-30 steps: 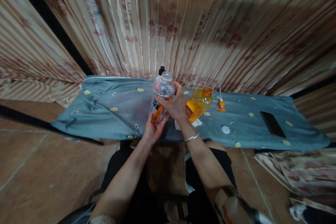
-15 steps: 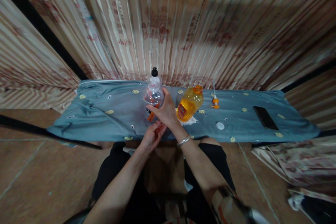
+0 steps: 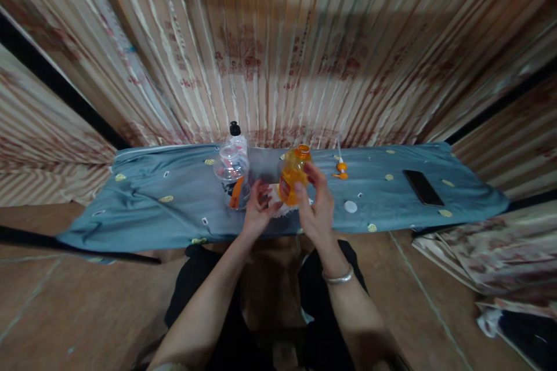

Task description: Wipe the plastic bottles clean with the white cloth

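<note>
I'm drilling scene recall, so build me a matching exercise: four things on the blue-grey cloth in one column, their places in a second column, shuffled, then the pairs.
Things:
1. clear plastic bottle with orange label
2. amber-filled orange plastic bottle
3. flat black phone
4. small white round cap

Places:
A. far to the right on the blue-grey cloth
B. at the right hand fingertips
C. lying alone, right of the hands
D. just left of the left hand

Pairs: 1-D, 2-B, 3-A, 4-C

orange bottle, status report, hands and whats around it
Right hand fingers on orange bottle, grip not closed. Left hand open beside it, near white tissue. Clear bottle stands left on blue cloth, apart.
</note>
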Action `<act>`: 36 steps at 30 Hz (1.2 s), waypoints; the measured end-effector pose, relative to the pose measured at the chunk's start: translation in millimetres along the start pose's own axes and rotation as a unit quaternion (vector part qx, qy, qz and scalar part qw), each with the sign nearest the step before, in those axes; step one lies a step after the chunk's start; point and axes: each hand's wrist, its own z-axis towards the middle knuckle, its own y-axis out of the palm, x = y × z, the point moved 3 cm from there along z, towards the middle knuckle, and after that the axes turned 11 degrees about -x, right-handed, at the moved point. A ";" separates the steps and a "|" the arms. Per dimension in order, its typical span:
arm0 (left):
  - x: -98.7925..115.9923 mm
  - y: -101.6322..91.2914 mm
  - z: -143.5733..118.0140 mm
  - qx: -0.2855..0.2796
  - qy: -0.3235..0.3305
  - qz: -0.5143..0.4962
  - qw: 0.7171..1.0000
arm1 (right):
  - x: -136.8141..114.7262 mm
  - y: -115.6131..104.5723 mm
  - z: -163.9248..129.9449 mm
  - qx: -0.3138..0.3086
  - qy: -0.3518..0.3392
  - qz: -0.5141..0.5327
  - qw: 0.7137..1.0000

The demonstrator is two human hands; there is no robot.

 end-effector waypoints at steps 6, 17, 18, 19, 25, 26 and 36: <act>-8.7 25.2 26.0 -0.062 0.065 0.225 0.970 | 122.4 -59.8 29.6 0.087 0.168 -0.028 0.981; -22.9 40.0 54.0 -0.152 0.108 0.317 0.930 | 218.6 -76.5 102.7 -0.173 0.400 -0.347 0.831; -23.3 40.8 54.5 -0.157 0.109 0.314 0.930 | 223.2 -73.9 104.1 -0.182 0.412 -0.348 0.822; -23.5 41.5 54.9 -0.161 0.109 0.312 0.930 | 227.4 -71.4 104.8 -0.188 0.422 -0.349 0.815; -23.3 41.8 58.6 -0.167 0.123 0.304 0.930 | 238.6 -69.4 104.8 -0.174 0.434 -0.320 0.824; -23.8 41.7 59.4 -0.166 0.125 0.301 0.931 | 237.6 -72.2 104.7 -0.167 0.436 -0.309 0.829; -31.1 45.5 61.5 -0.150 0.135 0.236 0.951 | 157.9 -149.9 60.9 -0.115 0.241 0.048 0.962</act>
